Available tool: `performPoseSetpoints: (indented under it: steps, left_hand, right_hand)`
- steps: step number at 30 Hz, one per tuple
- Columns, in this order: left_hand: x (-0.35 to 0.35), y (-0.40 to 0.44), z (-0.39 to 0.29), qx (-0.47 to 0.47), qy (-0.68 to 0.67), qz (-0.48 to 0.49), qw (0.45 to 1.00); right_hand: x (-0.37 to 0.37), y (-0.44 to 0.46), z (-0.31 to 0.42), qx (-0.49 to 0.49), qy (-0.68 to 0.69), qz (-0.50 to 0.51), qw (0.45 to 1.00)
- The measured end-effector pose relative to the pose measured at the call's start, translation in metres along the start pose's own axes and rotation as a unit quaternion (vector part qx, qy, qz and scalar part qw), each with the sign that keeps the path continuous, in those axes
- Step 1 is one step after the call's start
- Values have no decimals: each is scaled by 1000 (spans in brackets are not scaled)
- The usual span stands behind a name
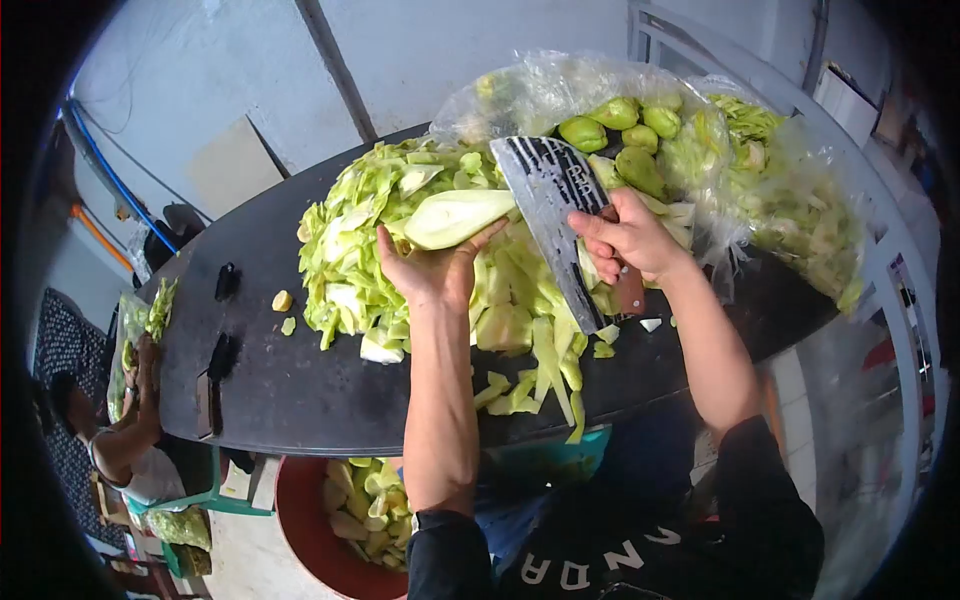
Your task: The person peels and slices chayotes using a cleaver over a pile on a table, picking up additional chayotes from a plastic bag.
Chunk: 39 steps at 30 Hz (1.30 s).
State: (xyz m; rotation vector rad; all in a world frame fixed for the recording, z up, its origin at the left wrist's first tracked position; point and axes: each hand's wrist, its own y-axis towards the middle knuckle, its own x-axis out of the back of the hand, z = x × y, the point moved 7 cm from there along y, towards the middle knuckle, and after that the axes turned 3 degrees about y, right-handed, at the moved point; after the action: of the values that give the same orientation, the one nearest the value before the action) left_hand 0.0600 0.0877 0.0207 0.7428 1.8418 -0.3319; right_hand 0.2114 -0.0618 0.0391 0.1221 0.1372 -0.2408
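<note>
A pale green peeled vegetable piece (455,218) rests in my left hand (435,268), its palm up and its fingers under and beside the piece. My right hand (630,238) is wrapped round the wooden handle of a wide cleaver (545,215), whose blade stands just right of the piece, apart from it. Bits of vegetable stick to the blade. Behind my left hand lies a large heap of green slices and peelings (350,220). Several whole green vegetables (585,133) lie behind the cleaver on clear plastic.
The dark table (300,385) has two black objects at its left. Plastic bags of shredded vegetable (800,215) lie at the right. Below the front edge stands a red-brown tub (300,520) holding pieces. Another person (130,440) sits at the far left, hands at a bag.
</note>
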Motion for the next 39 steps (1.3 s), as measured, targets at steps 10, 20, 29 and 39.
performPoseSetpoints:
  steps: [10,20,29,39]
  left_hand:
    - [2,1,-6,-20,-96,-84,992]
    - [-14,-2,4,-16,-120,1,993]
    - [-19,-3,16,36,-128,82,988]
    - [-13,0,12,27,-95,75,992]
  right_hand:
    - [25,-27,64,293,-62,-247,922]
    - [61,-13,44,138,36,-232,962]
    - [16,-7,7,-52,-31,-61,996]
    - [-21,-2,-10,-65,-81,-7,995]
